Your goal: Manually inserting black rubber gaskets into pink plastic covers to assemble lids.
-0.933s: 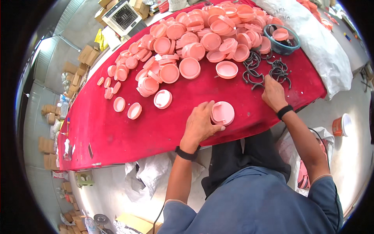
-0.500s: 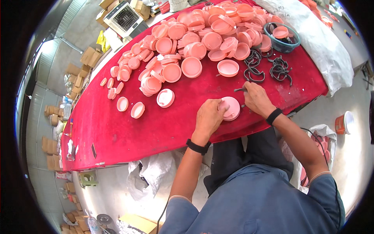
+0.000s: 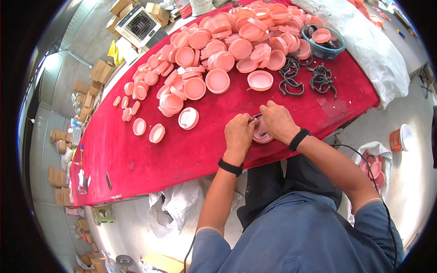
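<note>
A round pink plastic piece [image 3: 261,132] rests on the red cloth near the table's front edge, partly covered by my fingers. My right hand [image 3: 278,122] is closed on a black curved clip [image 3: 258,116] above the pink piece. At the left rim, my left hand [image 3: 239,134] has its fingers bent and pressed together by the clip and the pink piece; its exact grip is hidden. More black curved clips [image 3: 322,79] lie tangled beyond my right hand. A lone pink round case [image 3: 260,80] sits past my hands.
A big heap of pink round cases [image 3: 227,48] covers the far side of the red table [image 3: 136,168]. A blue-grey basin [image 3: 334,52] holds black parts and one pink piece. White sacking [image 3: 373,54] drapes the right edge. A sack of pink pieces [image 3: 382,157] stands on the floor.
My right hand has moved left, bringing the black clip over the pink piece. My left hand has shifted slightly left and let its fingers off the piece's top. The view has tilted a little.
</note>
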The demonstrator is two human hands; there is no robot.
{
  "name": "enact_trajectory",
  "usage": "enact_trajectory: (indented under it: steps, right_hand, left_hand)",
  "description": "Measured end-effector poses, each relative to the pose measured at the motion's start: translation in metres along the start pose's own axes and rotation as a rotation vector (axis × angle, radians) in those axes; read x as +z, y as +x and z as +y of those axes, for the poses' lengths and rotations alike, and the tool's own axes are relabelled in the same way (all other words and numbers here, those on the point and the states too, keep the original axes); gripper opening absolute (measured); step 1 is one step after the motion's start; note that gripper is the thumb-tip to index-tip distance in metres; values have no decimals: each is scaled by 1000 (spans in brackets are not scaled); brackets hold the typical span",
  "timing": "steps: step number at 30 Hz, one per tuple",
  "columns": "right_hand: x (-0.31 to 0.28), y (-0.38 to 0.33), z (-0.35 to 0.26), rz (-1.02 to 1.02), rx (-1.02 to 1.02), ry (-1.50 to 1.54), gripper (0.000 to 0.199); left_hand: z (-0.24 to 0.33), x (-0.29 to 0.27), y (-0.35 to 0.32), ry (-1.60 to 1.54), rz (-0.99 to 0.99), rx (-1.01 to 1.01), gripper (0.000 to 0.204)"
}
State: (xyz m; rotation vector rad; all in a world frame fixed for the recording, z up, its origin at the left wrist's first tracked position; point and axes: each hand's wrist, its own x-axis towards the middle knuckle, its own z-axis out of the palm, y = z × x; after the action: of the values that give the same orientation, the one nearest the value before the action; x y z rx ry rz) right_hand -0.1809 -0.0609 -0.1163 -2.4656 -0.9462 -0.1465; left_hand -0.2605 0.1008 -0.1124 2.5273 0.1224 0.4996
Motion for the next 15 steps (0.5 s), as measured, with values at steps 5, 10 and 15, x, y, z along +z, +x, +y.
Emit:
enact_trajectory:
  steps: [5, 10, 15]
  right_hand:
    - [-3, -3, 0, 50, -47, -67, 19]
    - [4, 0, 1, 0, -97, -40, 20]
    - [0, 1, 14, 21, -120, 37, 25]
  left_hand:
    - [4, 10, 5, 49, 53, 82, 19]
    - [1, 0, -4, 32, -47, 122, 19]
    - [11, 0, -4, 85, -62, 149, 17]
